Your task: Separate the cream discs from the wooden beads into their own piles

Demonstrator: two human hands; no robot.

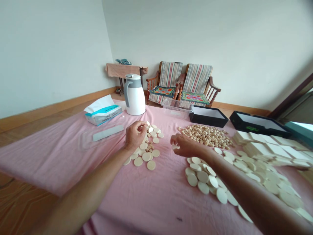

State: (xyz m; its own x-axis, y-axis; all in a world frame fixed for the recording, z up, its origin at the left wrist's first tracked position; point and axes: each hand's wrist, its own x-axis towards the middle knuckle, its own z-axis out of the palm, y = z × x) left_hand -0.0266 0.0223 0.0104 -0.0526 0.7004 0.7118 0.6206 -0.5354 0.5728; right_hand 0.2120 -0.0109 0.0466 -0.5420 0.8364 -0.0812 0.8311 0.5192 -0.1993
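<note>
The left hand point(134, 135) has its thumb and fingers pinched together on a small cream disc point(148, 123), held just above the far edge of a loose heap of cream discs point(146, 153). The right hand point(186, 145) is curled, with a pale disc point(175, 147) gripped between its fingertips and thumb, in the gap between two piles and slightly to the right of the left hand.

Both heaps lie on a pink cloth point(146, 202). Just beyond the right hand sits a dense pile of small tan rounds point(205, 135), and nearer in is a spread of larger cream discs point(202, 179). These run rightward into more discs and stacked white rectangular slabs point(266, 147).

Farther back on the cloth stand two open black boxes point(208, 117) point(259, 124) and a transparent plastic tub point(176, 108). To the far left are a white-and-grey vacuum jug point(134, 95), a packet of tissues point(103, 111) and a pale grey strip point(108, 133). A teal box point(299, 132) shows at the right edge.

Beyond the cloth, two wooden armchairs point(182, 83) with striped covers stand against the wall, beside a small table draped in a tan towel point(124, 70).
</note>
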